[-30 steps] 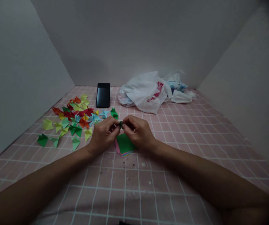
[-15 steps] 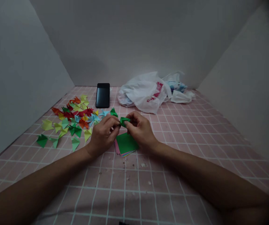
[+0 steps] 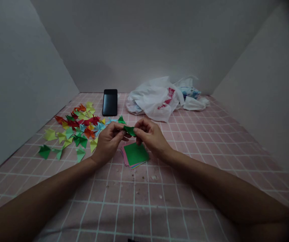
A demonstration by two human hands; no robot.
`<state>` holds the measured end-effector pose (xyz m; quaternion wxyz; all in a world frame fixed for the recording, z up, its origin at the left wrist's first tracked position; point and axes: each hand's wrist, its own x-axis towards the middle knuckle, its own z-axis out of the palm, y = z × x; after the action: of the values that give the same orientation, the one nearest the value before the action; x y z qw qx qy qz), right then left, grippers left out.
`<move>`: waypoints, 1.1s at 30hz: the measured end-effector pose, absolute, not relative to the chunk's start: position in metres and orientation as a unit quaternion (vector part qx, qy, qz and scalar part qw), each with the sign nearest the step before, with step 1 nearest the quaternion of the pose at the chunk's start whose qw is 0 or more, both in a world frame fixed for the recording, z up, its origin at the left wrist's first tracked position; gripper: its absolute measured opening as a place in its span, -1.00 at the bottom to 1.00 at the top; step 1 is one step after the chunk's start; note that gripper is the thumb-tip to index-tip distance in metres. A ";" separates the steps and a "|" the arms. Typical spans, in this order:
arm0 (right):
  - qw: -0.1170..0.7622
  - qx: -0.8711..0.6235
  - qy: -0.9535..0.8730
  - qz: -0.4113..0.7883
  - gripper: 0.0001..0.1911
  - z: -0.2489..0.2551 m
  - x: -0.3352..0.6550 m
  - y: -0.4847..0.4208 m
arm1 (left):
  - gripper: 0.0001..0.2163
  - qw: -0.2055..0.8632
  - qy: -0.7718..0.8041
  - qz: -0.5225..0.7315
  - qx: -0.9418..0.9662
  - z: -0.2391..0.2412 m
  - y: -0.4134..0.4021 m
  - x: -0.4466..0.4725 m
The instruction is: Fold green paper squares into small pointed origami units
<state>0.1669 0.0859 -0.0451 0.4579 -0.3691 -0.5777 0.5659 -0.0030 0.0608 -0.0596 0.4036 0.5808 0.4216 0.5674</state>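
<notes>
A small folded green origami paper point(image 3: 129, 130) is pinched between both hands above the table. My left hand point(image 3: 111, 138) grips its left end, thumb and fingers closed on it. At its right end, the thumb and fingertips of my right hand point(image 3: 150, 136) are closed on the paper too. Just below lies a stack of square paper sheets point(image 3: 136, 155), green on top, with pink and other colours showing at the edges. Left of my left hand, several folded paper pieces point(image 3: 80, 139) in green, yellow, red, orange and blue are spread about.
A black smartphone point(image 3: 110, 103) lies toward the back wall. Crumpled white plastic bags point(image 3: 154, 97) with red print sit right of it, beside a blue-and-white packet point(image 3: 190, 92). A pink checked cloth point(image 3: 210, 144) covers the table, and pale walls enclose three sides.
Between my fingers the green paper has turned and moved slightly left, showing a different side. My right hand has lifted slightly, uncovering more of the sheet stack.
</notes>
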 end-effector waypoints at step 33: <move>0.359 -0.263 -0.503 0.741 -0.63 -0.054 0.171 0.097 | -0.69 0.595 0.415 0.541 0.424 -0.052 0.060 0.000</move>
<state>0.1714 0.0966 -0.0543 0.3591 -0.2630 -0.5031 0.7408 0.0005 0.0596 -0.0521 0.5954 0.4243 0.4150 0.5414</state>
